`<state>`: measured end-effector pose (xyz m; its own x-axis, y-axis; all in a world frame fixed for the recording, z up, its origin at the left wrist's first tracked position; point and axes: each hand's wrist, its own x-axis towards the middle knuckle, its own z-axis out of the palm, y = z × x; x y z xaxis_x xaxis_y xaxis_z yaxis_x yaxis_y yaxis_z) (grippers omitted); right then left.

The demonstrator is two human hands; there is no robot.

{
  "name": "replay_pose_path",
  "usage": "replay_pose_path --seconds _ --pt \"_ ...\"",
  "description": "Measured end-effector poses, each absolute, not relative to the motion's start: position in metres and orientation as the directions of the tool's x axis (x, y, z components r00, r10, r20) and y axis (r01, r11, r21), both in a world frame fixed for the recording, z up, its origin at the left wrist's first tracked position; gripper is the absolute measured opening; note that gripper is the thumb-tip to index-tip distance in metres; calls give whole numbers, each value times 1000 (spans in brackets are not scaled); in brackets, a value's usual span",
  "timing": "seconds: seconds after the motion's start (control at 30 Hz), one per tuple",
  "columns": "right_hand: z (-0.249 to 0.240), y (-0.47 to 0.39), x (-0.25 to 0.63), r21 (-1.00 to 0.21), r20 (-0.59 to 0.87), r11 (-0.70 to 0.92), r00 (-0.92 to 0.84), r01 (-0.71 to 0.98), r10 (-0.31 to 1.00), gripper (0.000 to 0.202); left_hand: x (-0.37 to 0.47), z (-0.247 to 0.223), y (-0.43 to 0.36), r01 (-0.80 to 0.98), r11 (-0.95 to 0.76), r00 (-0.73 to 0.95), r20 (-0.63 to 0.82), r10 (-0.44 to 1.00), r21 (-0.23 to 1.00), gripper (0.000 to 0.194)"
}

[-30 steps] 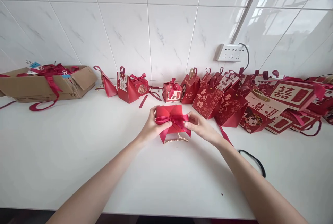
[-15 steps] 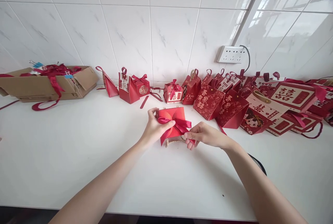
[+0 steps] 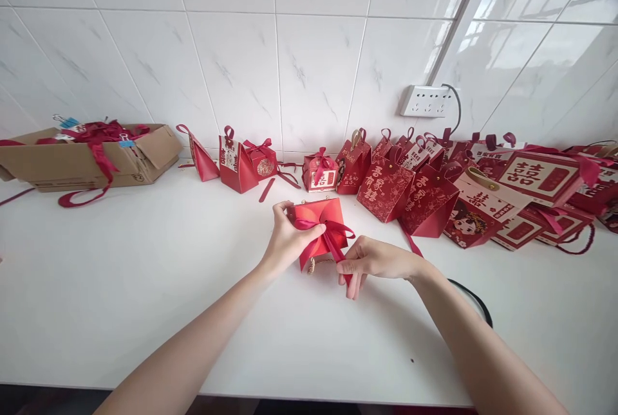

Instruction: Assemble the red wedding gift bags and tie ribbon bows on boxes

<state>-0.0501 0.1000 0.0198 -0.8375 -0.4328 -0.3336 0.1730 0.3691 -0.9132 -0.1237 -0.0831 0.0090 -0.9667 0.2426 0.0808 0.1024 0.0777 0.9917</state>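
A small red gift box [image 3: 338,207] lies on the white table, with a red ribbon [image 3: 333,242] tied in a bow across its front. My left hand [image 3: 284,238] grips the box at its left side, the thumb pressed on the middle of the bow. Between the thumb and fingers of my right hand [image 3: 360,266] is a tail of the ribbon, drawn down past the box's lower right corner. A twisted gold cord [image 3: 313,265] shows along the lower edge of the box, partly hidden by ribbon and fingers.
An open cardboard box [image 3: 96,164] full of red ribbon stands at the far left. Several finished red gift boxes [image 3: 386,190] line the wall, crowding to the right. A white power strip [image 3: 429,101] is on the tiled wall. A black cable [image 3: 476,299] lies by my right forearm.
My right hand has moved slightly down and pulled the ribbon tail lower, so it now slants straighter from the knot. My left hand stays on the box.
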Motion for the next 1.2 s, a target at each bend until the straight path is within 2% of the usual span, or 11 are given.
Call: replay_pose_path --seconds 0.17,0.27,0.4,0.47,0.53,0.77,1.2 --pt "26 96 -42 -850 -462 477 -752 223 -470 47 -124 12 -84 67 49 -970 54 237 997 64" --pt "21 71 -37 -903 -384 377 -779 205 -496 47 -121 10 -84 81 35 -965 70 254 996 66" --pt "1 30 -36 -961 -216 234 -929 147 -301 44 -118 8 -82 115 69 -966 96 240 991 67" --pt "-7 20 -38 -967 -197 202 -958 156 -206 43 -117 8 -81 121 78 -969 100 227 990 69" --pt "-11 16 -40 -969 -195 186 -966 164 -167 40 -117 9 -80 105 62 -971 89 222 993 70" --pt "-14 27 -44 -964 -258 156 -903 215 -345 41 -118 10 -82 84 36 -970 73 233 996 70" --pt "-12 32 -44 -956 -280 205 -866 211 -414 35 -120 8 -83 78 49 -967 64 246 996 69"
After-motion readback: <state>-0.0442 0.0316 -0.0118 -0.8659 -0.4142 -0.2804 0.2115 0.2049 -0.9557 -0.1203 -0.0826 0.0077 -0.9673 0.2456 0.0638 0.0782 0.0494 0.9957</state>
